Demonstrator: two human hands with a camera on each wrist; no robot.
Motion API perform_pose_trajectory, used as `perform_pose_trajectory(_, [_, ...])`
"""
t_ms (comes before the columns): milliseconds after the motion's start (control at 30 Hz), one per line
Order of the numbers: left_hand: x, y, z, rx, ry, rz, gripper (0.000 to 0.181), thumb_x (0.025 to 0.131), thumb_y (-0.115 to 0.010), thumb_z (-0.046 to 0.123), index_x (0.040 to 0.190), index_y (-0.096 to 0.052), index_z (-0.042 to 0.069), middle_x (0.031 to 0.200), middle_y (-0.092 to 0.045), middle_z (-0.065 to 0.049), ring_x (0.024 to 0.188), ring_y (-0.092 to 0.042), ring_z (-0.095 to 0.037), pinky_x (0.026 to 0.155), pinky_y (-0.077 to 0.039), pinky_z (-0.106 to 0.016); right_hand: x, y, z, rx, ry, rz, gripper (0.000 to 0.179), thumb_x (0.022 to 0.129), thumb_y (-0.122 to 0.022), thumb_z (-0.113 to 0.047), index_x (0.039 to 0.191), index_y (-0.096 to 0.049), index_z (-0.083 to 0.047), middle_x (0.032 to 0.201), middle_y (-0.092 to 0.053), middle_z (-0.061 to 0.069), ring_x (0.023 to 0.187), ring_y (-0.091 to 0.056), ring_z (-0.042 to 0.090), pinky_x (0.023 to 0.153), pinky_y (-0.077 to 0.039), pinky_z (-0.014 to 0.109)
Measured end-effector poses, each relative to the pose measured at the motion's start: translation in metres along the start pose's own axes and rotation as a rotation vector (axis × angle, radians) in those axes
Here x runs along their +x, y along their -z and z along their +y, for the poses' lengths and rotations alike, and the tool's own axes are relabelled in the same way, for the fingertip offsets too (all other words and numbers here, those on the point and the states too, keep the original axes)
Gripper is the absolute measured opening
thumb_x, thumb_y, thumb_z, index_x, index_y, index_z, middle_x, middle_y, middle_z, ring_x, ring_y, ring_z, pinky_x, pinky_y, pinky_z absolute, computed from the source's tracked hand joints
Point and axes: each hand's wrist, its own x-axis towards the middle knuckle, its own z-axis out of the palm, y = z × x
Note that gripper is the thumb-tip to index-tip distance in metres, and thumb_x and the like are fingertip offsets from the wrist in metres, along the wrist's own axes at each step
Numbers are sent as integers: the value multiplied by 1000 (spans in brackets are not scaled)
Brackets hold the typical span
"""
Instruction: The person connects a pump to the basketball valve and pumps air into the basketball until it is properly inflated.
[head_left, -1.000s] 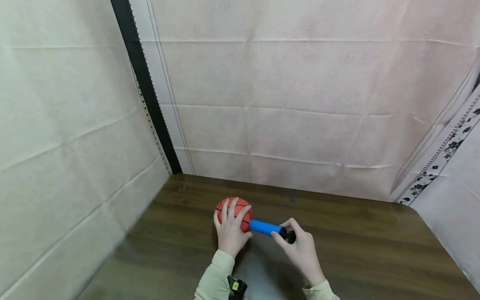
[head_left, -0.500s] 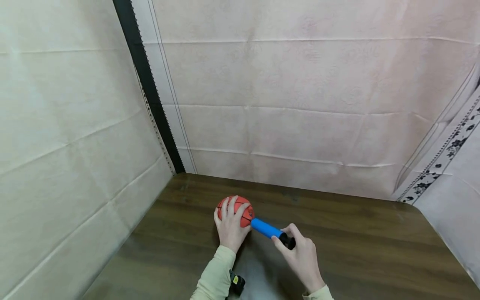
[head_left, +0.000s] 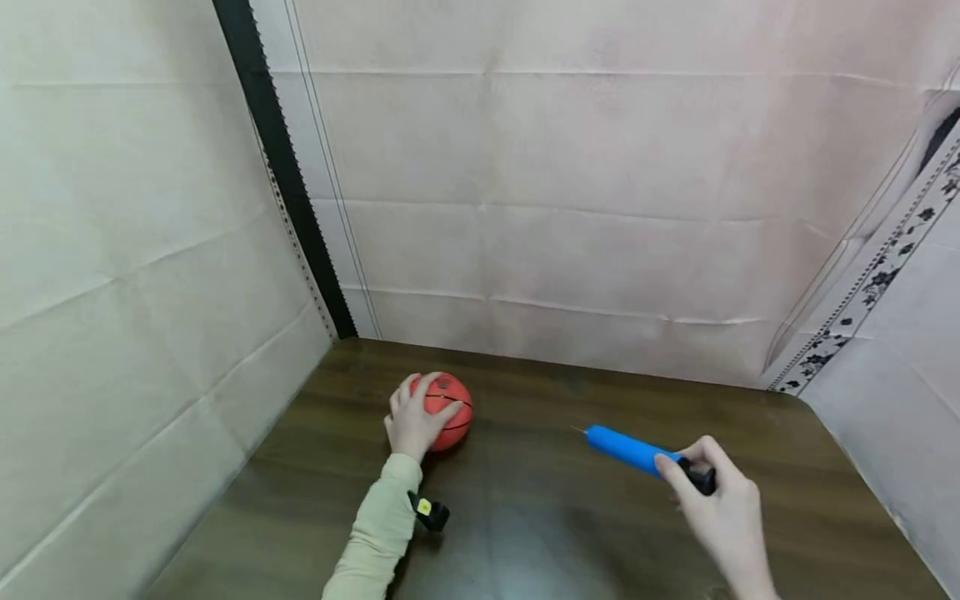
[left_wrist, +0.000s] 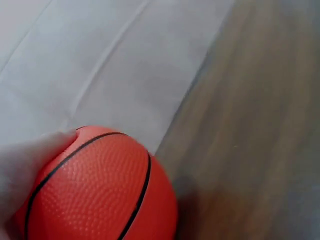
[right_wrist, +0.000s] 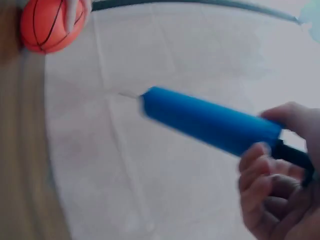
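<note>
A small orange-red basketball (head_left: 454,407) with black seams sits on the wooden table. My left hand (head_left: 411,423) grips it from the left, fingers curled over its top and side. In the left wrist view a digit presses on the ball (left_wrist: 105,190). Off to the right, my right hand (head_left: 723,504) holds a blue ball pump (head_left: 626,448) near its black handle end. A thin needle (head_left: 577,429) sticks out of the pump's far tip, pointing towards the ball but well apart from it. The right wrist view shows fingers curled around the pump's (right_wrist: 205,120) rear end.
The brown table (head_left: 285,517) has rounded far corners. Pale creased cloth (head_left: 562,192) hangs behind it, with more cloth on the left (head_left: 135,333) and right sides. A black device (head_left: 431,512) is strapped to the left wrist.
The pump and its needle have come away from the ball as my right hand moved right. My left hand and the ball have shifted slightly left.
</note>
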Motion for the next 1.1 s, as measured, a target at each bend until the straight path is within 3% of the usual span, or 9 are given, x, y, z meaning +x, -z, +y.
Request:
perform_pose_trajectory(67, [-1,0,1,1,-15,-30,61,77,-73,55,132,-54,36,149,-37,-5,137,-30,-36,96,-31,-66,8,5,15,-89,-19,-122,23,89,-69,-37,95,-60,-17,64,-59,-4,53,-52,3,52,-39,23])
perform_pose_trajectory(200, [-7,-4,-2,-27,-21,-60,65,77,-72,58,135,-51,36,151,-34,-4,139,-26,-34,99,-30,-65,7,-12,46,-157,28,-351,28,88,-69,-41,104,-60,-19,73,-52,-3,59,-42,4,57,-33,24])
perform_pose_trajectory(367, [-11,-1,-8,-91,13,-99,69,77,-72,58,137,-46,38,153,-31,-2,141,-23,-32,99,-32,-66,5,-29,75,-208,96,-520,28,82,-76,-33,102,-59,-22,83,-59,-7,65,-41,3,62,-34,23])
perform_pose_trajectory(467, [-13,4,-9,-112,8,-135,70,77,-73,56,139,-45,38,153,-30,-3,141,-23,-33,99,-32,-67,8,-35,86,-265,130,-572,29,79,-78,-27,99,-59,-19,86,-64,-7,66,-44,4,62,-37,25])
perform_pose_trajectory(600, [-17,11,-2,-117,-50,-132,72,75,-78,51,139,-48,34,153,-31,-7,141,-24,-36,103,-26,-67,12,-42,95,-331,138,-609,29,77,-80,-20,96,-59,-16,89,-67,-4,70,-51,8,65,-44,29])
perform_pose_trajectory(733, [-22,15,8,-93,-122,-86,71,74,-82,41,137,-51,30,153,-31,-10,142,-23,-38,107,-16,-65,13,-48,99,-354,113,-631,26,76,-80,-14,92,-60,-13,82,-65,-2,71,-53,11,65,-47,33])
perform_pose_trajectory(900, [-27,15,19,-61,-213,-17,70,72,-85,22,135,-55,26,151,-35,-12,141,-26,-37,106,-12,-68,12,-52,102,-369,90,-647,25,76,-80,-12,92,-61,-12,79,-61,-1,71,-51,13,66,-46,34])
perform_pose_trajectory(1100, [-35,11,30,-16,-245,-60,78,72,-82,6,140,-49,27,152,-35,-11,143,-25,-33,109,-10,-67,13,-54,101,-380,106,-640,25,79,-78,-20,95,-61,-11,89,-62,1,82,-59,15,73,-51,40])
